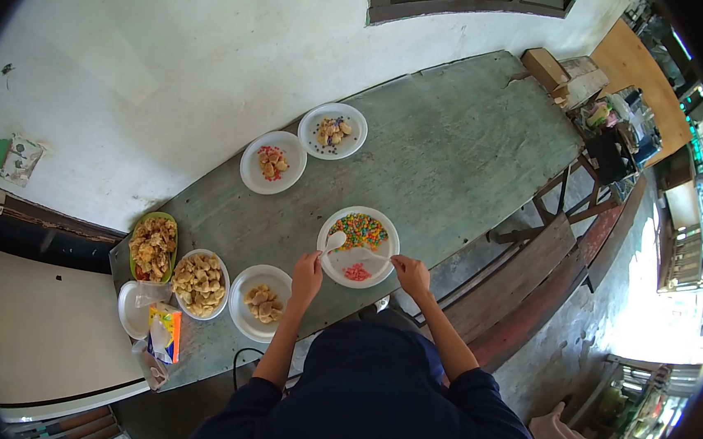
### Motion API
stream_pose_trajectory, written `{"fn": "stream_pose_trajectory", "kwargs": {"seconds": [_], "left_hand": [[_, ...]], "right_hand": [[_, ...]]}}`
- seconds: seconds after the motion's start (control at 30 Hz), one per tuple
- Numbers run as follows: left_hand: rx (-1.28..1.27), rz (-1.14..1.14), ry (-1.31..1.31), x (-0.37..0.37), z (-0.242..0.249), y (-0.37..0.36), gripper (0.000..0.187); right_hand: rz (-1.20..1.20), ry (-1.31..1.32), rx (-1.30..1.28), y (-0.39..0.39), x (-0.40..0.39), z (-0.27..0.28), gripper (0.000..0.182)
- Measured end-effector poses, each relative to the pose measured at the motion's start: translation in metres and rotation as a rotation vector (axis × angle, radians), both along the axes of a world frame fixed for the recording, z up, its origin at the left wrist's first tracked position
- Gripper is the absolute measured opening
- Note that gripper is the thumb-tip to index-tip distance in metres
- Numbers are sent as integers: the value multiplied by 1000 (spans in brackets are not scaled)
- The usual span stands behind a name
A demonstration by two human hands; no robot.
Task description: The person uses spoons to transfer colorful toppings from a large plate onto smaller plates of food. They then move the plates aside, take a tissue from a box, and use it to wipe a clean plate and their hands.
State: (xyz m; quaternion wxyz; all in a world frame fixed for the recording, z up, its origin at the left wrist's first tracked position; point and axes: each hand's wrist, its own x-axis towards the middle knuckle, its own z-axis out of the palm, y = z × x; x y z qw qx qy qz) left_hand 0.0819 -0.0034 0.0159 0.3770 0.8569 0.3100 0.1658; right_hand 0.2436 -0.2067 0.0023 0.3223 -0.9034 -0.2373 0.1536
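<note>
In front of me a white plate (395, 233) holds a heap of small multicoloured pieces (361, 228) and a smaller pile of pink pieces (356, 272). My left hand (308, 272) is closed on the handle of a white spoon (337, 240), whose bowl rests over the left side of the plate. At the plate's right edge, my right hand (412, 274) pinches a thin white utensil (375, 256) that reaches between the two piles; its exact kind is hard to make out. Left of my left arm stands a white plate with pale fried pieces (263, 302).
Two plates toward the wall hold fried pieces with pink bits (272, 164) and dark bits (333, 130). A heaped bowl (199, 284), a green tray (154, 245) and a colourful packet (164, 333) stand at left. A wooden bench (503, 285) runs along the table's right side.
</note>
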Motion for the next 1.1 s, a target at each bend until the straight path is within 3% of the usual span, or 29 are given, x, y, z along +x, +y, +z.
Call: {"fn": "stream_pose_trajectory", "kwargs": {"seconds": [0.2, 0.4, 0.47, 0.6, 0.7, 0.8, 1.1], "left_hand": [[46, 62, -30, 16, -1, 9, 21], [-34, 130, -66, 3, -6, -2, 20], [-83, 136, -40, -8, -8, -1, 19], [-37, 118, -13, -25, -18, 1, 20], [-16, 145, -55, -29, -17, 3, 20], [10, 123, -27, -31, -18, 9, 21], [5, 53, 6, -23, -14, 16, 25]], "right_hand": [[-57, -36, 11, 20, 13, 2, 22], [174, -20, -57, 27, 24, -8, 21], [43, -70, 16, 27, 32, -7, 20], [95, -79, 63, 29, 37, -4, 20], [203, 9, -6, 35, 27, -9, 21], [337, -77, -8, 49, 13, -18, 21], [-22, -59, 3, 39, 20, -9, 20]]}}
